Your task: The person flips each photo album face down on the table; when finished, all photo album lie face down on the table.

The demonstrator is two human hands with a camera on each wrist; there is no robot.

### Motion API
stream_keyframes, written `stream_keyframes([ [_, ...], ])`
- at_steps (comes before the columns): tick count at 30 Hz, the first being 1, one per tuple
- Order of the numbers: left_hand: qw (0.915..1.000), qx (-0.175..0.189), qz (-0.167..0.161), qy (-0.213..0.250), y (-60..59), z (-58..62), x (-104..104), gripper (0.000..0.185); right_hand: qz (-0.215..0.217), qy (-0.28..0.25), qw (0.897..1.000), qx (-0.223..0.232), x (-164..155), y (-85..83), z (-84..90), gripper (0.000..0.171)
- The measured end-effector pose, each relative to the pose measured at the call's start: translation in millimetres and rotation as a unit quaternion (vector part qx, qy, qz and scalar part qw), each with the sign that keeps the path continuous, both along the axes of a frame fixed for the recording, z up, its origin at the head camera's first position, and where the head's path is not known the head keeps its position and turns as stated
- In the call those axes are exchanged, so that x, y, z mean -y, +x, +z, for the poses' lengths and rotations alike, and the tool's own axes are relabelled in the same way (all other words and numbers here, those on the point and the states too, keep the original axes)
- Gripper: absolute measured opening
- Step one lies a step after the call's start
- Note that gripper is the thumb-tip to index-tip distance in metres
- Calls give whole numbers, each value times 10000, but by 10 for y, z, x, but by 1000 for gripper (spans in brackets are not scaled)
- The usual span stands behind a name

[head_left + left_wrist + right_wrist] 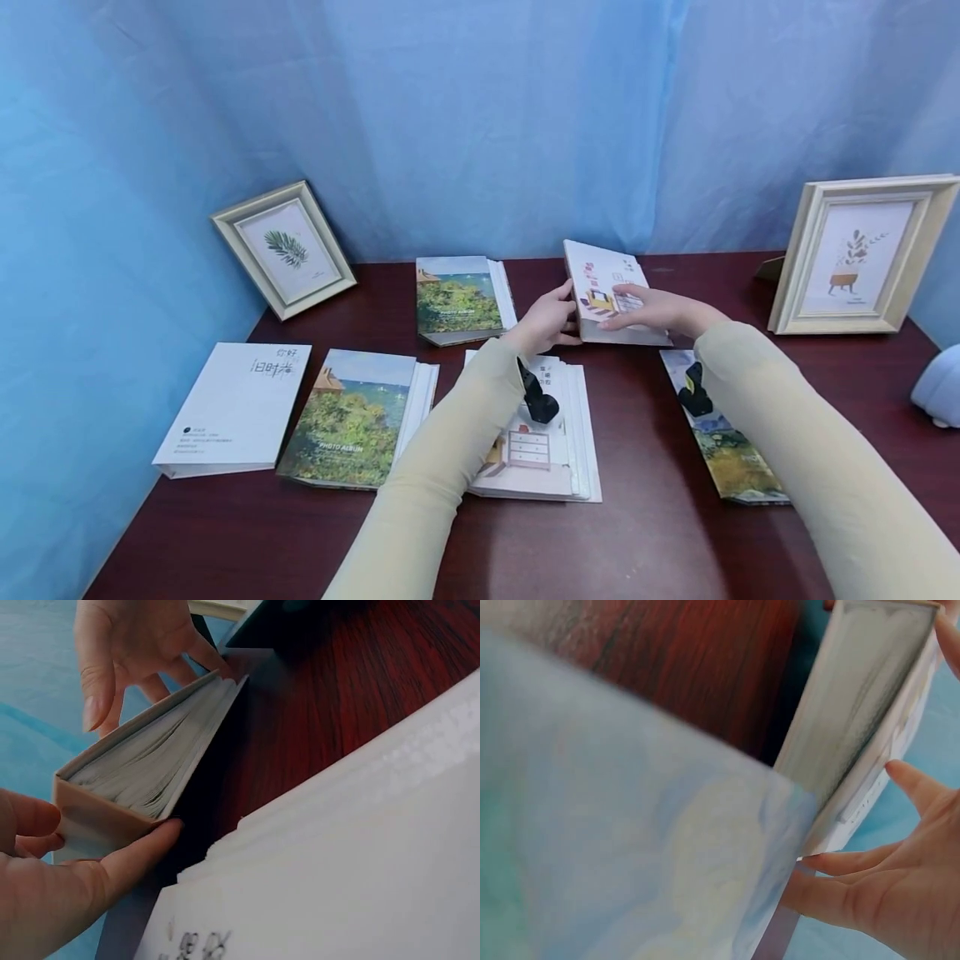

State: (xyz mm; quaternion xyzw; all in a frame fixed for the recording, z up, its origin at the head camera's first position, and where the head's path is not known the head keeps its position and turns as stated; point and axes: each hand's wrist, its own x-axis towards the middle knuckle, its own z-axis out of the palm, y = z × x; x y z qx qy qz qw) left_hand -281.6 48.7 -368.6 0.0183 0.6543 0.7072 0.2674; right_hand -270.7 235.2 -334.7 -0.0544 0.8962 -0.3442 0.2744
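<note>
At the back of the table a white photo album with a furniture drawing on its cover lies slightly tilted, its page edges facing the near side. My left hand grips its left end at the spine, thumb and fingers on either side. My right hand lies over the right part of the cover, fingers extended and spread. In the right wrist view, one fingertip meets the cover while other fingers reach the album's end.
In front lie another furniture-print album, a landscape album and a white album. A second landscape album lies behind; a painted album sits under my right forearm. Picture frames stand at both sides; a pale-blue object is far right.
</note>
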Motion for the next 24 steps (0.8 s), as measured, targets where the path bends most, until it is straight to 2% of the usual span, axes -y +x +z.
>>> stream_keyframes([
  [3, 10000, 3, -15, 58, -4, 21, -11, 52, -94, -93, 9999, 20, 10, -11, -15, 102],
  [12, 9988, 33, 401, 289, 9, 61, -25, 67, -290, -388, 9987, 169, 58, -34, -42, 101],
  [19, 9975, -253, 618, 234, 17, 116, 17, 71, -304, -594, 9978, 8, 150, -38, -47, 97],
  [24, 9963, -307, 772, 230, 11, 153, 68, 68, -321, -486, 9983, -23, 262, -41, -10, 96],
])
